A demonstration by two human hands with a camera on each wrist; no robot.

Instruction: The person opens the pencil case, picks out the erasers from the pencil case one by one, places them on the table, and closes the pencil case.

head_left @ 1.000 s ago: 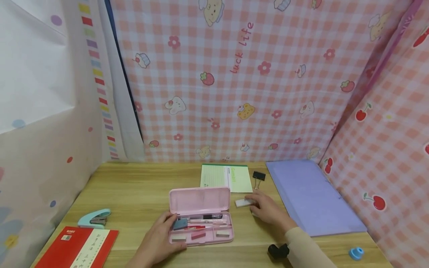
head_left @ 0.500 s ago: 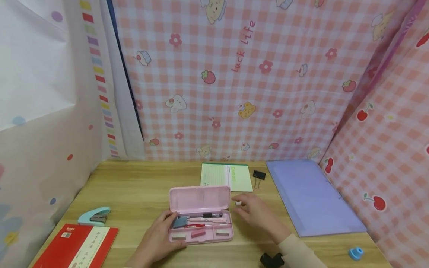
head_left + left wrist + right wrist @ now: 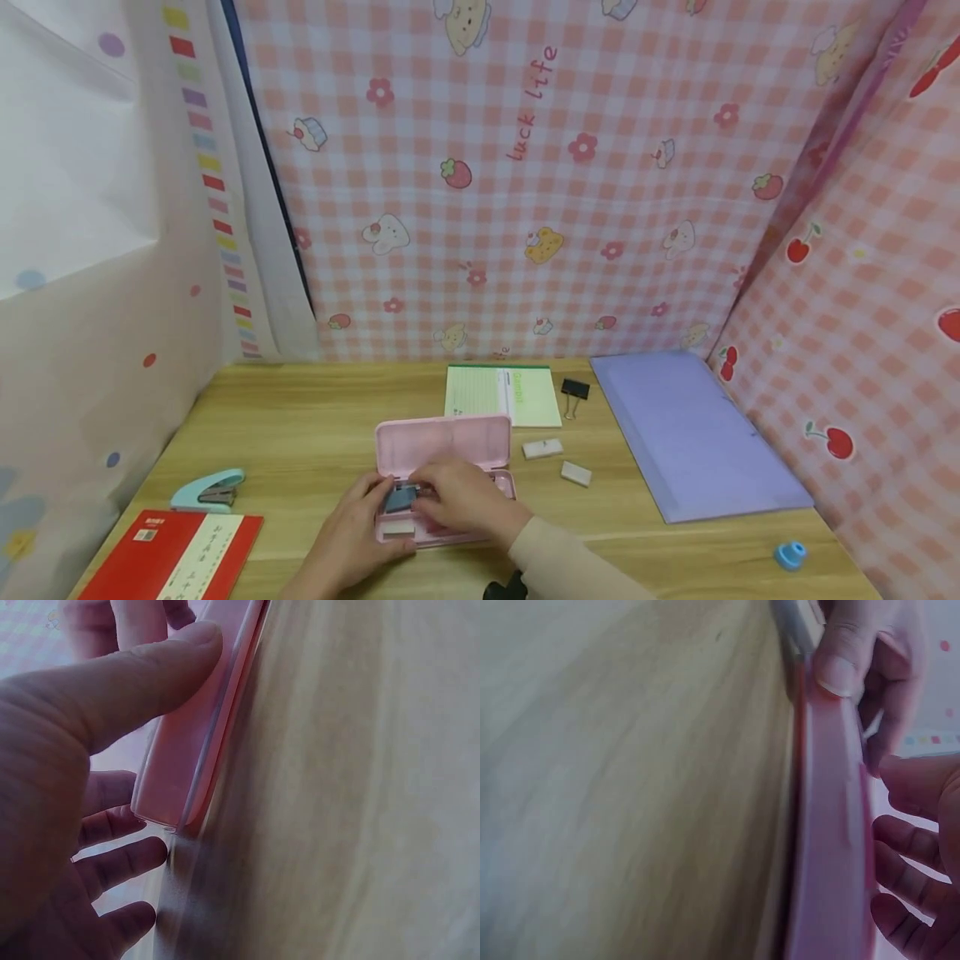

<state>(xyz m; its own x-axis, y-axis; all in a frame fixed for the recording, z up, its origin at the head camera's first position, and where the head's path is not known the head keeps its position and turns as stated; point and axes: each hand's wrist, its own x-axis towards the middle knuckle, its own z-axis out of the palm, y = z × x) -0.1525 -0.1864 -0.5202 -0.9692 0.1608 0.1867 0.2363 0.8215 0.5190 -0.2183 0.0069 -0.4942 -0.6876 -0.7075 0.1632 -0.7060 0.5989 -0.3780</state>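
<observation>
The left hand (image 3: 352, 542) grasps the near left corner of the open pink pencil case (image 3: 444, 444) at mid-desk; the right hand (image 3: 461, 498) lies inside its tray, grip unclear. Two white erasers (image 3: 542, 448) lie right; bare table (image 3: 300, 433) spreads left

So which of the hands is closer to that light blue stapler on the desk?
The left hand. It rests at the pink pencil case's left end, on the side nearest the stapler; the right hand lies over the case's tray, farther right.
</observation>
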